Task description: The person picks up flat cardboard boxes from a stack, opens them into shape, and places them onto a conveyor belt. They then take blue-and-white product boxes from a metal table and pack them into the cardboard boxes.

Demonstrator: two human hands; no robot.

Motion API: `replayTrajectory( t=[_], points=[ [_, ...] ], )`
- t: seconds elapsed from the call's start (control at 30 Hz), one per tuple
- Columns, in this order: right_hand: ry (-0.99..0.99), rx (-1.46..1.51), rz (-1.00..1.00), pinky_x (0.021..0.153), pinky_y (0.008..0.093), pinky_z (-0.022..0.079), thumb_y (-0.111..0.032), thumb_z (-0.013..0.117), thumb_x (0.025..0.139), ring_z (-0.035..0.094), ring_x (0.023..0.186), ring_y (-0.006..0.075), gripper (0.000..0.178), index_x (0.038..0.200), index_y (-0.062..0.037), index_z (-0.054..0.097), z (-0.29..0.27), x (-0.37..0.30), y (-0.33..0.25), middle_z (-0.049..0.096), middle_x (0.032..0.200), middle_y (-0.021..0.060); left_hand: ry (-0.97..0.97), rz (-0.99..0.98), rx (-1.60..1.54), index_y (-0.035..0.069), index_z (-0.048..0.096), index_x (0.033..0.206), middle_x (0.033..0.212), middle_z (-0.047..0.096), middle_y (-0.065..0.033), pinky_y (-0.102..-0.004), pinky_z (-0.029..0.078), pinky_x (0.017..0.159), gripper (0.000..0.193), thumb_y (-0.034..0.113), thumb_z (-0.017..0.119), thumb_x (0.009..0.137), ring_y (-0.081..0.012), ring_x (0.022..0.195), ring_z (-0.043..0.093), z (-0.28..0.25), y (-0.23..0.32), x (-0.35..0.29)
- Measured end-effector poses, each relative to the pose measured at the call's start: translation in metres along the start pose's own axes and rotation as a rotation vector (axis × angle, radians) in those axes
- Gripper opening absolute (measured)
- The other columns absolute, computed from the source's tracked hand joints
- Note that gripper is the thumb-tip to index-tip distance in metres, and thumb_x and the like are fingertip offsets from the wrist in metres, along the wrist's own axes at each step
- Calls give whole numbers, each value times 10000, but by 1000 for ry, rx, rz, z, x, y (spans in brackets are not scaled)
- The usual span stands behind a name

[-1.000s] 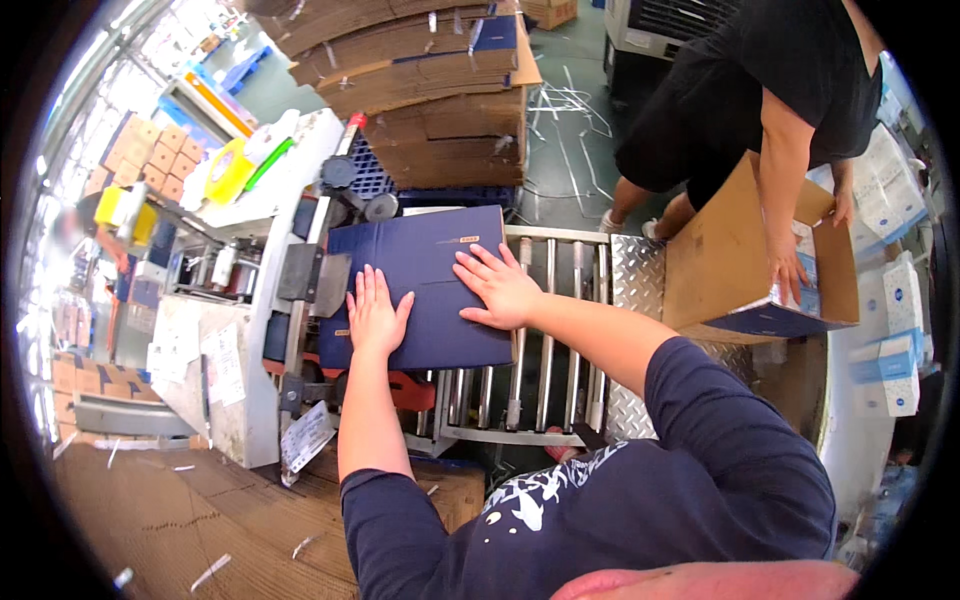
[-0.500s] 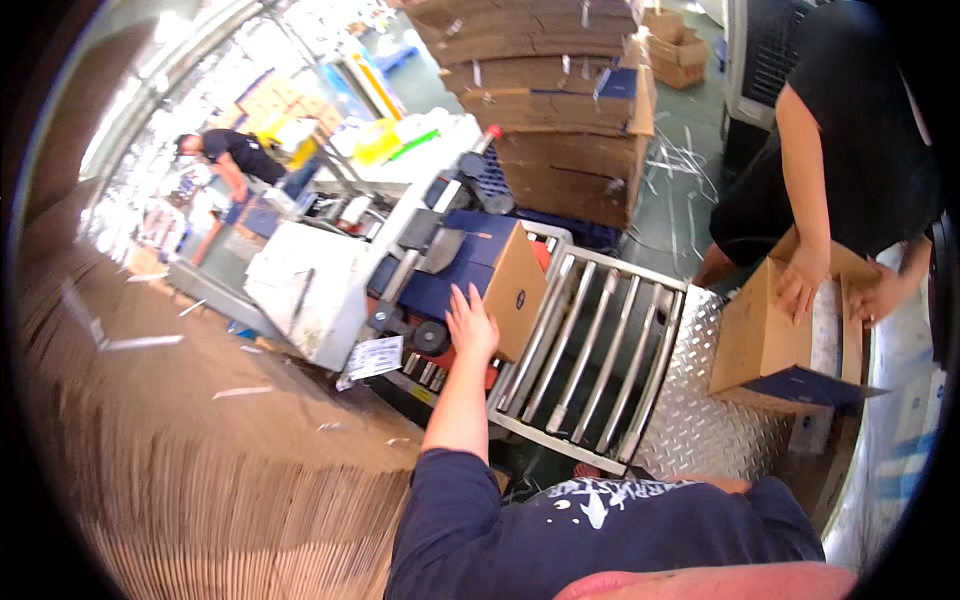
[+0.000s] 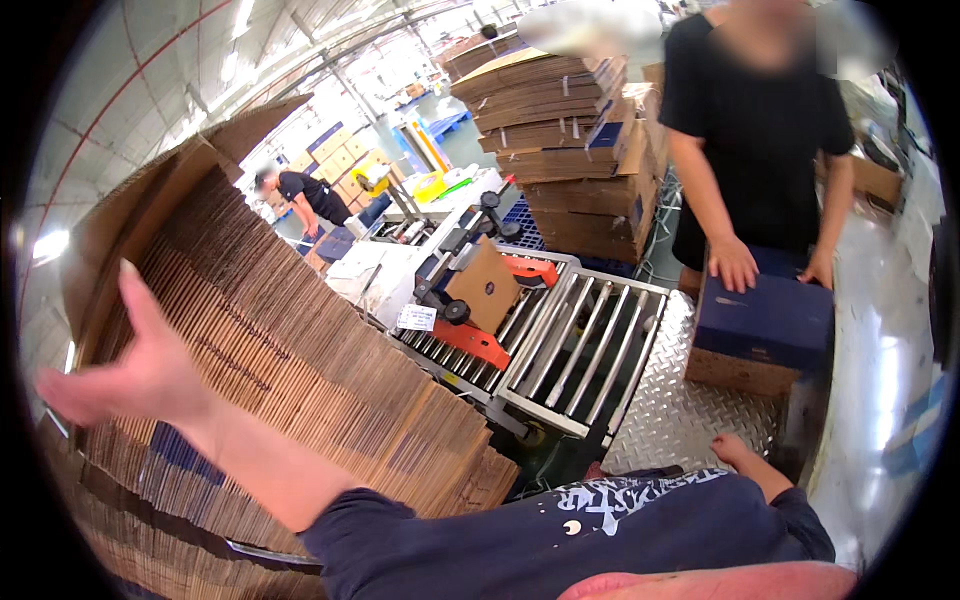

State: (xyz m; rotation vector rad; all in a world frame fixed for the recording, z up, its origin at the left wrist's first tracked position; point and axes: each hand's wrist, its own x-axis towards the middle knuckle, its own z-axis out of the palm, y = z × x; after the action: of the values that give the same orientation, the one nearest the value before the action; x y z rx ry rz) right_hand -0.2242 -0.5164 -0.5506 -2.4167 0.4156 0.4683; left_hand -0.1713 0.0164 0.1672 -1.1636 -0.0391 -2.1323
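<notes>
My left hand (image 3: 135, 370) is raised with thumb and fingers apart. It holds nothing and is nearest to the tall stack of flattened cardboard cartons (image 3: 290, 340) on the left; whether it touches them I cannot tell. Low beside the tread plate (image 3: 660, 420), my right hand (image 3: 733, 450) looks curled, with nothing visible in it. A brown and blue carton (image 3: 487, 283) sits between the orange side guides (image 3: 470, 345) of a machine with black wheels. Across from me, a co-worker's hands (image 3: 733, 263) rest on a carton with a blue top (image 3: 762, 310).
A roller conveyor (image 3: 580, 350) runs from the machine to the tread plate. Behind it stands a pile of flattened cartons (image 3: 570, 150) on a blue pallet. Another person (image 3: 310, 195) bends over farther back at the left. A pale metal surface (image 3: 860, 330) lies along the right.
My left hand has left the carton at the machine and swung left. That carton sits deeper in the machine. The co-worker's carton, open before, now shows a covered blue top. My view has tilted up.
</notes>
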Motion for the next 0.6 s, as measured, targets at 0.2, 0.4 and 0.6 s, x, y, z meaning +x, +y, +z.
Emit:
replayTrajectory(
  t=[0.2,0.4,0.6],
  points=[
    [-224,59,-263,860,368,474,-374,616,788,624,959,305,404,1086,-104,657,45,-48,33,665,1007,147,-645,-210,-289,76,607,1064,1037,634,-146,-419,457,807,314,330,581,881,-355,951,586,75,-92,58],
    [-195,113,-154,845,401,483,-367,561,816,626,956,315,401,1098,-95,649,-14,-151,73,658,1020,156,43,183,-411,87,656,972,916,679,-72,-323,505,710,315,374,651,840,-222,811,648,-65,41,184],
    [344,337,-394,841,368,494,-238,692,775,622,964,298,414,1139,-57,610,-123,-189,-67,649,1003,176,146,517,-1365,77,640,1040,1000,662,-98,-309,472,796,408,430,610,838,-229,911,628,-211,115,222]
  ],
)
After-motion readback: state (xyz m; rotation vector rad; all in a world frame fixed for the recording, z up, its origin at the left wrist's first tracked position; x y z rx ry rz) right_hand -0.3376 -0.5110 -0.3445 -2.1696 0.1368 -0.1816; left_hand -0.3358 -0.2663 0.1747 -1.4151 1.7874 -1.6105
